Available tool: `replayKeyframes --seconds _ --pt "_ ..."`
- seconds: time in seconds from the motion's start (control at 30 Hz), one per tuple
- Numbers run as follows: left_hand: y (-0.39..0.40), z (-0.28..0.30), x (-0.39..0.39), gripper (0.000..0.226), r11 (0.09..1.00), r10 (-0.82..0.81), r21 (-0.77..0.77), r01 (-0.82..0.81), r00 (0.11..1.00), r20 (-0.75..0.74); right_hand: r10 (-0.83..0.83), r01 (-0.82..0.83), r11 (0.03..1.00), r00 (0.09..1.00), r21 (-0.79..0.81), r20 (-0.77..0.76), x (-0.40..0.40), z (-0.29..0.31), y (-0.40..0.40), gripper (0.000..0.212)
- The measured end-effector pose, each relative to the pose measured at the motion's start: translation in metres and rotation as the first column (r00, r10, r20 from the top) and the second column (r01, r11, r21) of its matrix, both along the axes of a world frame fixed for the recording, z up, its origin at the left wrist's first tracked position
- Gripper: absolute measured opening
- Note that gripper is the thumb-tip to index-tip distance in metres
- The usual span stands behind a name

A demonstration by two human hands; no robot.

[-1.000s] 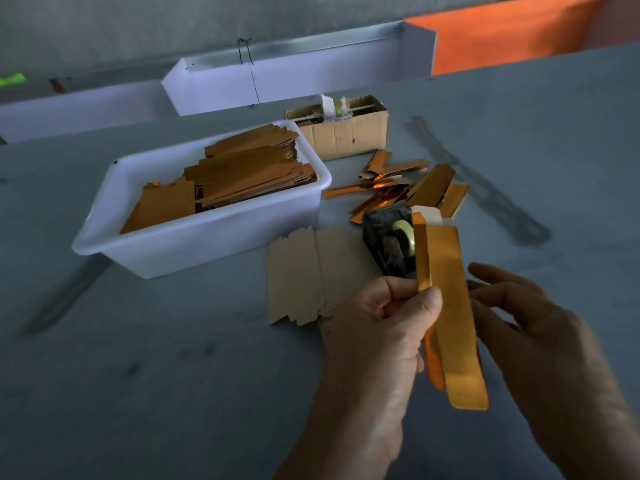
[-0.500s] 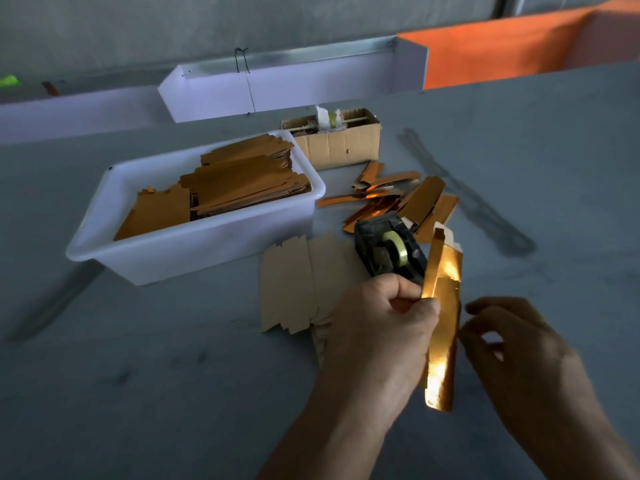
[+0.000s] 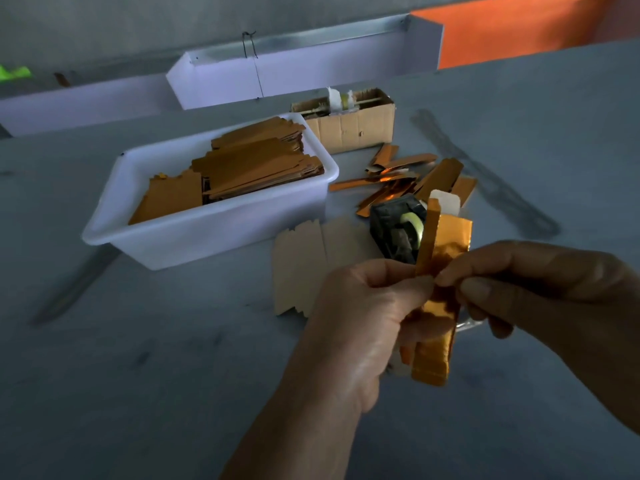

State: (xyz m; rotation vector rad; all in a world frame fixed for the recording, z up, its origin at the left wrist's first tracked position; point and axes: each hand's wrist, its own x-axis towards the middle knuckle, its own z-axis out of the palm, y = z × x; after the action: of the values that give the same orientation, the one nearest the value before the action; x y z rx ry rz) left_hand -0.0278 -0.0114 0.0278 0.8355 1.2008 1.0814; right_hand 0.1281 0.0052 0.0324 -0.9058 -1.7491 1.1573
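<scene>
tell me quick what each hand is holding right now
Left hand: closed, pinching the gold foil strip between thumb and fingers.
Right hand: closed, pinching the same strip from the other side.

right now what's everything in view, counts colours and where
table: one, grey, under everything
tub: one, white, left of centre on it
stacked blanks: many, gold-brown, in the tub
cardboard box: one, brown, behind the tub
trough: one, white, beyond the table's far edge
panel: one, orange, back right
tape dispenser: one, black, mid-table
flat card blanks: count unclear, beige, lying beside the dispenser
loose foil pieces: several, orange-gold, between dispenser and cardboard box
gold foil sleeve: one, orange-gold, held upright in front of the dispenser
left hand: one, pinches the sleeve's left edge
right hand: one, pinches its right side
</scene>
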Motion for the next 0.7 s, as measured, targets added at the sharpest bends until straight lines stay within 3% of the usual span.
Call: replayKeyframes --seconds 0.23,0.43,0.53,0.7 --pt "-0.002 0.0 -0.003 0.012 0.997 -0.025 0.066 0.026 1.0 -0.017 -0.095 0.088 0.994 0.988 0.064 0.119 -0.008 -0.004 0.003 0.052" --pt "-0.001 0.001 -0.011 0.01 0.99 -0.127 0.059 0.125 0.991 0.028 -0.184 0.176 0.983 0.961 0.057 0.206 -0.01 -0.002 0.003 0.062" --pt "-0.002 0.003 -0.015 0.028 0.984 -0.174 0.054 0.172 0.983 0.053 -0.216 0.199 0.976 0.937 0.089 0.276 -0.012 -0.001 0.001 0.061" --pt "-0.006 0.0 -0.011 0.014 0.995 -0.068 0.073 0.071 0.997 -0.039 -0.258 0.221 0.965 0.89 0.139 0.375 -0.02 0.004 -0.004 0.056"
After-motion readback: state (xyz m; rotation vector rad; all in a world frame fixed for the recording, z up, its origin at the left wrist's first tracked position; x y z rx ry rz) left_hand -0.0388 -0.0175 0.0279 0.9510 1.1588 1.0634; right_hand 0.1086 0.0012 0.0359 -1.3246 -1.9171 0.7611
